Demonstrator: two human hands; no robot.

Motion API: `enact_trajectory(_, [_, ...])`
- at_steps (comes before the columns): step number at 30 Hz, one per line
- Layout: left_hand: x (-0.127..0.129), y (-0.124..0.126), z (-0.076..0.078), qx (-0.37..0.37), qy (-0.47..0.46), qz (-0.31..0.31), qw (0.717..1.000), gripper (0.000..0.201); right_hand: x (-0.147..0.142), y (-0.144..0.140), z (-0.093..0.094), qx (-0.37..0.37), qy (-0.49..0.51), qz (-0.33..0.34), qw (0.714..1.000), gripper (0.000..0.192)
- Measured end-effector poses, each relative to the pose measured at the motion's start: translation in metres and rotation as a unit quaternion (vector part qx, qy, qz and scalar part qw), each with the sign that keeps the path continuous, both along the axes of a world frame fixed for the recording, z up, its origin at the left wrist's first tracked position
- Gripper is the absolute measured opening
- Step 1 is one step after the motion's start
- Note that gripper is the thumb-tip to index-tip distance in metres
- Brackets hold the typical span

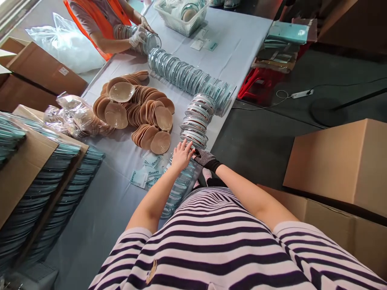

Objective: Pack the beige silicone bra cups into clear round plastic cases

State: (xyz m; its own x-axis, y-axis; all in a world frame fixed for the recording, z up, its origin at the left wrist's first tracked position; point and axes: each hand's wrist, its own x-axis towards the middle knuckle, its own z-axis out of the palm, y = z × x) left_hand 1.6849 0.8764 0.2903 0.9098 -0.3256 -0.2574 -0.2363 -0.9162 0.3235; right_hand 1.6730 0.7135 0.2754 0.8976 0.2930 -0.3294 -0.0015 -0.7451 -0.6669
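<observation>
Though partly behind the left hand (182, 155), stacked round cases (197, 120) (contents unclear).

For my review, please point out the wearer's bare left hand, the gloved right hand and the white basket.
Left hand (182, 155): head view, back of the hand.
Right hand (206, 158): head view, back of the glove.
White basket (196, 23): head view, outer side wall.

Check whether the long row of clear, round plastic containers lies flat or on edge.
On edge: the clear, round plastic containers line up along the pale-covered table, their circular outlines standing upright.
</observation>
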Motion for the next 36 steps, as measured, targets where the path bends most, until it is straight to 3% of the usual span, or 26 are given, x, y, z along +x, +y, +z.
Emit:
enact_trajectory(5, [-0.008, 0.006, 0.005, -0.018, -0.05, 0.028, 0.998, 0.054, 0.0, 0.007, 0.003, -0.08, -0.018, 0.008, 0.997, 0.034])
enact_trajectory(8, [-0.028, 0.017, 0.007, -0.001, -0.079, 0.08, 0.994, 0.075, -0.003, 0.006, 0.002, -0.1, -0.062, 0.027, 0.993, 0.041])
enact_trajectory(11, [-0.05, 0.025, 0.002, 0.045, -0.031, 0.103, 0.993, 0.093, -0.006, 0.004, 0.001, -0.14, -0.124, 0.037, 0.982, 0.036])
enact_trajectory(16, [-0.068, 0.039, -0.004, 0.077, 0.0, 0.079, 0.994, 0.088, 0.004, 0.003, 0.003, -0.184, -0.134, 0.039, 0.973, 0.034])
enact_trajectory(23, [-0.101, 0.081, 0.009, 0.08, -0.024, 0.117, 0.99, 0.093, 0.019, 0.007, 0.01, -0.196, -0.103, 0.046, 0.974, 0.037])
enact_trajectory(26, [-0.082, 0.071, 0.014, 0.032, -0.084, 0.067, 0.994, 0.096, 0.023, 0.001, 0.016, -0.175, -0.093, 0.068, 0.978, 0.038])
enact_trajectory(29, [-0.039, 0.042, 0.013, 0.023, -0.106, 0.024, 0.994, 0.093, 0.048, -0.019, 0.026, -0.138, -0.143, 0.057, 0.978, 0.038])
enact_trajectory(33, [0.012, 0.01, 0.007, 0.025, -0.087, -0.046, 0.995, 0.097, 0.128, -0.055, 0.042, -0.167, -0.226, -0.008, 0.96, 0.052])
enact_trajectory(36, [0.028, -0.005, 0.006, 0.014, -0.083, -0.13, 0.988, 0.093, 0.194, -0.065, 0.04, -0.206, -0.218, -0.008, 0.954, 0.064])
